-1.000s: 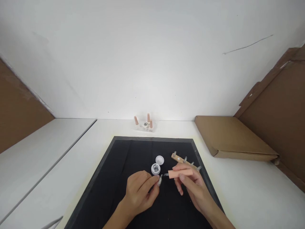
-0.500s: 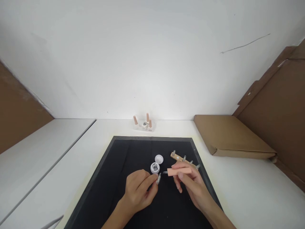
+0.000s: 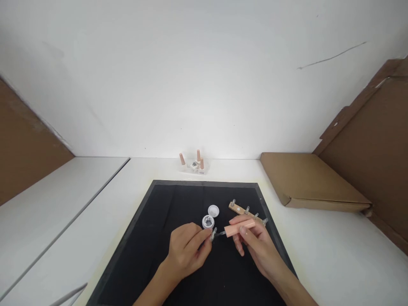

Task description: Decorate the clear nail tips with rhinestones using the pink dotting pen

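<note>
My left hand (image 3: 188,248) pinches a small silvery false nail (image 3: 213,234) between thumb and fingertips. From the right, my right hand (image 3: 255,244) grips a nail polish brush (image 3: 239,228) by its pink cap handle. The dark brush tip points left and meets the nail's edge or lies just beside it; I cannot tell which. Just beyond my left fingertips stands a small white jar (image 3: 208,221) with silvery grey contents. Its round white lid (image 3: 213,211) lies open behind it. A wooden strip (image 3: 237,208) bearing several clear nail tips is partly hidden behind my right hand.
A black mat (image 3: 178,204) lies on the white table (image 3: 124,191). Against the wall, a clear holder (image 3: 193,171) carries pink-capped bottles (image 3: 182,159). A flat cardboard box (image 3: 315,180) sits at the right, with brown cardboard panels (image 3: 376,140) on both sides.
The brush has tilted, its tip dropping slightly and coming nearer to the nail. My left hand has turned the nail a little. The whole view has shifted slightly.
</note>
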Demonstrator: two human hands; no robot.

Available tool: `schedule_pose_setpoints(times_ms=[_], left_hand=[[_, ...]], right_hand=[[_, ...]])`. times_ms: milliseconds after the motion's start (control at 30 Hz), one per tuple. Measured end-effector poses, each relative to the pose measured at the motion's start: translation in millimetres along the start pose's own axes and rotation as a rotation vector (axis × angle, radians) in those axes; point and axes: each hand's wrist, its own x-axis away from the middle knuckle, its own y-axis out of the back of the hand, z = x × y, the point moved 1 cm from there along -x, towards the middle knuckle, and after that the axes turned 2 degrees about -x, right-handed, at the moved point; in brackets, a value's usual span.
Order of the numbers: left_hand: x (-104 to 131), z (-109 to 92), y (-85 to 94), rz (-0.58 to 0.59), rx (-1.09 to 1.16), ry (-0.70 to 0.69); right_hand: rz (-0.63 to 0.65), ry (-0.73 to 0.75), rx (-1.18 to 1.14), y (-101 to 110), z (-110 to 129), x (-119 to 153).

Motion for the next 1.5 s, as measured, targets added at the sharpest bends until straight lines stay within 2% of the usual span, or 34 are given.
schedule_pose_setpoints(times_ms=[167,567,833,1067,1500], left_hand=[[0.5,1.8,-0.7,0.014,0.015,-0.022],[3.1,1.2,-3.5,0.072,-0.029,-0.096],[3.3,-1.6,-5.9,0.128,-0.048,-0.132],[1.7,-4.5,-6.6,0.152,-0.056,-0.148],[3.7,-5.3,-6.6,0.134,-0.027,-0.162]], right_hand=[[-0.023,0.014,0.057,2.7,-4.2,-1.7],[-0.168,0.123,0.266,4.2,-2.2,-2.7],[-0.244,0.266,0.529,1.2,6.2,-0.6],[-0.294,0.334,0.705,-0.8,11.6,5.2],[-0.349,0.354,0.745,-6.7,13.9,6.0]])
